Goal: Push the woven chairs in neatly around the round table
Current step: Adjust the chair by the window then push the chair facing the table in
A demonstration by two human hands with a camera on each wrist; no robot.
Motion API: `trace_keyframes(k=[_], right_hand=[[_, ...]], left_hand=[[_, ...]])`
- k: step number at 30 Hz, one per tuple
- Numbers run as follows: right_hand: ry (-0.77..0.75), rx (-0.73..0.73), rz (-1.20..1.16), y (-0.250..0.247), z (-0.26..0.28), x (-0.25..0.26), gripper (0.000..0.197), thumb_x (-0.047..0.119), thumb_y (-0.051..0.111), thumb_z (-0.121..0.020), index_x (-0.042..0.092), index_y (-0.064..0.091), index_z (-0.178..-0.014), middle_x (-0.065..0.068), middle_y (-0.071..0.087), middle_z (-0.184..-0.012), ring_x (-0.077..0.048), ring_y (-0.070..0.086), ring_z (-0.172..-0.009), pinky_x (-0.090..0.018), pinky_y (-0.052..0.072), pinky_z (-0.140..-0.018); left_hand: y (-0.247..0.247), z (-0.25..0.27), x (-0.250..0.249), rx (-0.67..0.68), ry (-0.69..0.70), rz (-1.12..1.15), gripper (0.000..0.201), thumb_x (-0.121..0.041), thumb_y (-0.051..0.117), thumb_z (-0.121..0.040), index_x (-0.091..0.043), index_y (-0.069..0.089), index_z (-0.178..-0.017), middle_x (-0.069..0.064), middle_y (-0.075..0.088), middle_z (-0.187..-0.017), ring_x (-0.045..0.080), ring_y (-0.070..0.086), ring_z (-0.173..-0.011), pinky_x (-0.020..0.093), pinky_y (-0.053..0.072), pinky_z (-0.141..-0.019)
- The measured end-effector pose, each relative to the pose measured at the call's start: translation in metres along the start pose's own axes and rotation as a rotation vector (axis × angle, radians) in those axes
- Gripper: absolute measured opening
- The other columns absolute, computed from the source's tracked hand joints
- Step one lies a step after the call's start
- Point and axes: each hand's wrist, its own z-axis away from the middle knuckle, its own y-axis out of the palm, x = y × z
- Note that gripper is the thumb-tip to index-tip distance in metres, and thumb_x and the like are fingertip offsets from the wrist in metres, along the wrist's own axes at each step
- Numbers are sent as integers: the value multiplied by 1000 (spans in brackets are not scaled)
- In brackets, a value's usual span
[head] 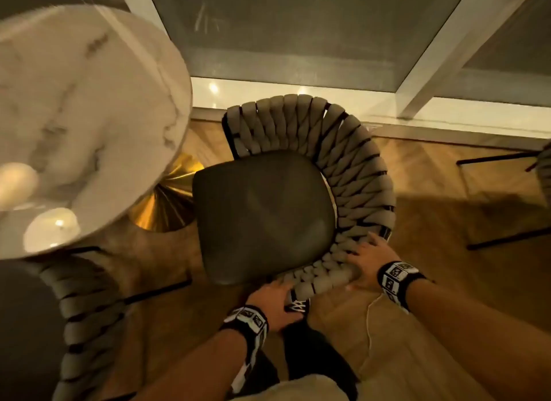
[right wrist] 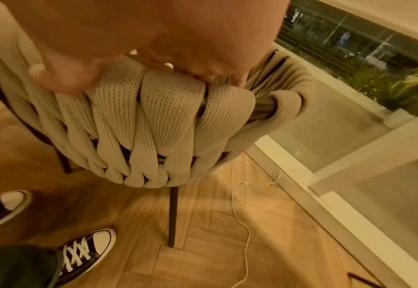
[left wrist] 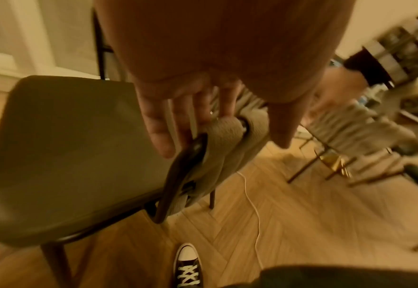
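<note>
Herringbone wood floor (head: 441,221), warm dim light, big window (head: 298,36) running along the far side. Left hand (head: 272,303) is sitting at the near end of the woven chair (head: 351,174) backrest; in the left wrist view its fingers (left wrist: 158,132) are lying fairly straight along the inside of the dark frame tube, thumb on the outer side of the weave, so it is bracketing the rail loosely rather than clamping it. Right hand (head: 371,260) is resting further round the curved back, fingers spreading over the top of the knitted straps and tips dipping over the rim; whether they are hooking under is hard to tell. Chair seat (head: 262,215) is pointing left toward the round table (head: 74,117), its front edge lying near the gold pedestal base (head: 167,200) and only just reaching under the marble top. Table is lying left and slightly forward of both hands, so the push is likely going leftward along the seat's front-to-back axis; the left hand is nearer the table. A second woven chair (head: 86,320) is standing at lower left, close to the table rim. Dark legs of another chair (head: 507,197) are showing at right, well apart. A white cable (right wrist: 242,224) is trailing on the floor behind the chair, a possible snag for the rear leg. Sneakers (right wrist: 84,251) are standing just behind the backrest.
</note>
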Motion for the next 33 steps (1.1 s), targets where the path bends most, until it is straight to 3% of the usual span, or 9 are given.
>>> trace_keyframes(k=[3,6,11,14,18,26,33], right_hand=[[-1,-40,40,4,-4,-4,91,84,40,-70,27,42,-141,-13,50,-143,-34,49,-127,-57,20,-112],[0,-43,78,17,-6,-3,89,82,33,-73,21,45,-137,-16,58,-132,-35,52,-123,-58,17,-112],[59,-34,37,2,-21,-1,88,85,25,-73,24,49,-132,-10,59,-131,-31,50,-124,-63,6,-112],[166,-34,-30,-19,-35,7,87,86,19,-71,35,39,-138,-1,51,-140,-26,43,-132,-75,-2,-103],[258,-23,-187,-49,-61,20,80,86,24,-72,43,30,-140,3,44,-144,-23,35,-135,-80,6,-101],[334,2,-286,-96,-109,27,78,83,34,-76,37,38,-139,1,39,-149,-26,29,-140,-81,4,-104],[341,-2,-296,-114,-129,13,84,86,33,-74,37,34,-142,1,37,-150,-25,25,-141,-85,-1,-98]], left_hand=[[11,-12,-8,-8,-22,-197,52,-35,56,-91,-18,40,-138,12,51,-138,34,54,-121,49,49,-100],[14,-14,-6,17,-7,-302,51,-22,53,-94,-12,36,-141,16,48,-140,38,56,-117,51,52,-93],[-13,-20,7,-26,-3,-297,51,-19,50,-96,-12,35,-145,15,42,-148,37,50,-126,49,46,-103],[-42,-28,24,-89,-26,-258,44,-19,47,-99,-14,40,-142,13,46,-143,33,49,-125,46,47,-102],[-85,-40,52,-210,-102,-165,39,-23,50,-99,-19,45,-137,9,49,-138,29,49,-124,43,49,-98],[-133,-64,75,-421,-233,15,45,-30,49,-100,-17,41,-143,11,55,-135,28,53,-122,39,47,-102],[-151,-79,73,-441,-263,18,54,-31,40,-104,-20,24,-154,15,28,-160,32,42,-138,41,39,-110]])
